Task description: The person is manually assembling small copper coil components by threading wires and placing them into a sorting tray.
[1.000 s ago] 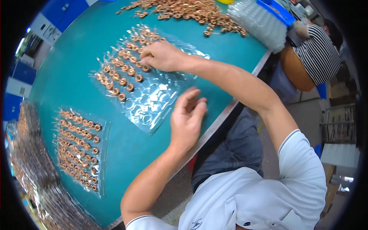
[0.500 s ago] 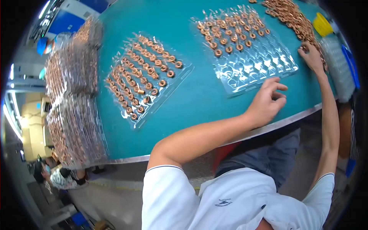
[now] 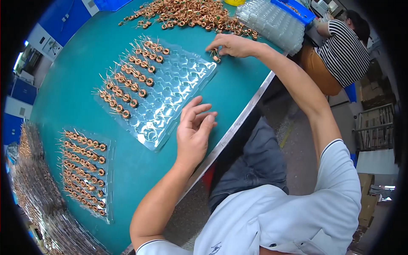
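Observation:
A clear blister tray [image 3: 178, 85] lies on the teal table [image 3: 76, 85], its left rows filled with copper ring coils [image 3: 127, 83]. My left hand [image 3: 193, 134] rests flat at the tray's near edge, fingers spread and holding nothing. My right hand [image 3: 231, 44] reaches to the tray's far corner. Its fingertips pinch a few small copper coils [image 3: 214, 55] just below a big loose pile of coils [image 3: 187, 12].
A second, full tray of coils [image 3: 85, 170] lies at lower left, beside stacks of filled trays [image 3: 34, 191]. Empty clear trays [image 3: 272, 21] and a blue bin [image 3: 297, 10] stand at the far right. A person in a striped shirt [image 3: 344, 51] sits there.
The view has swung about with my head. My right hand went from the tray's coils to the loose pile and now holds coils at the tray's corner. My left hand stayed by the tray.

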### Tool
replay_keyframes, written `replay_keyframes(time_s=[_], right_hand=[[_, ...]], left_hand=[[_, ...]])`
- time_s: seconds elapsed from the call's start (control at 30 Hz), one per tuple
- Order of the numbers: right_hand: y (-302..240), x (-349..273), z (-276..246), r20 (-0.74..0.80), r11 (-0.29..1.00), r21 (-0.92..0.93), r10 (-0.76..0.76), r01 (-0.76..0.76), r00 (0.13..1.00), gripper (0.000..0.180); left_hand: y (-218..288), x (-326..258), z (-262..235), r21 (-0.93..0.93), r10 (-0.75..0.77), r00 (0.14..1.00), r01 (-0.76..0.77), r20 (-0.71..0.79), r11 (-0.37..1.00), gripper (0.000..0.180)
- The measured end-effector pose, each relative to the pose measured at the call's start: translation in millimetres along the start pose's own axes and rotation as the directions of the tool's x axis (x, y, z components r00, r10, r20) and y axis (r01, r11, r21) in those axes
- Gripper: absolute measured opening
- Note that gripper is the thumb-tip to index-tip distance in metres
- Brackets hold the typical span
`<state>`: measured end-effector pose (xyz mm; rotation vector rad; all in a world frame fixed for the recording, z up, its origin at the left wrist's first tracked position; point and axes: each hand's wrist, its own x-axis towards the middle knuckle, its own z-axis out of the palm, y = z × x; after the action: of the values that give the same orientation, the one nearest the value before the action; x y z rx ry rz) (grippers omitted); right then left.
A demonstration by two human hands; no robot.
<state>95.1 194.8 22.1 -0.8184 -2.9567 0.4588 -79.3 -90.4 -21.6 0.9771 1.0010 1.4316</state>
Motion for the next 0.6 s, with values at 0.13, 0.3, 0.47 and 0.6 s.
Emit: replay_keyframes(time_s=[0.13,0.3,0.47,0.6], right_hand=[[7.8,-8.1,0.4,-0.013,0.977,0.173,0.130,-0.126,0.991,0.022],[4.5,-33.4,-3.8,-0.370,0.895,0.360,0.394,-0.261,0.841,0.018],[-49.5,-82.2,-9.2,-0.486,0.805,0.591,0.306,0.049,0.819,0.024],[-126.9,-142.2,10.3,-0.305,0.549,0.824,0.226,0.138,0.925,0.031]], left_hand=[[-5.2,-2.4,1.9,0.002,0.011,1.000,-0.011,0.011,1.000,0.025],[-9.2,-5.0,7.0,-0.027,0.002,1.000,-0.001,0.013,1.000,0.022],[4.2,-5.2,16.0,-0.041,-0.048,0.998,0.046,-0.036,0.998,0.042],[24.7,-6.5,47.7,-0.005,-0.076,0.996,0.076,-0.048,0.997,0.042]])
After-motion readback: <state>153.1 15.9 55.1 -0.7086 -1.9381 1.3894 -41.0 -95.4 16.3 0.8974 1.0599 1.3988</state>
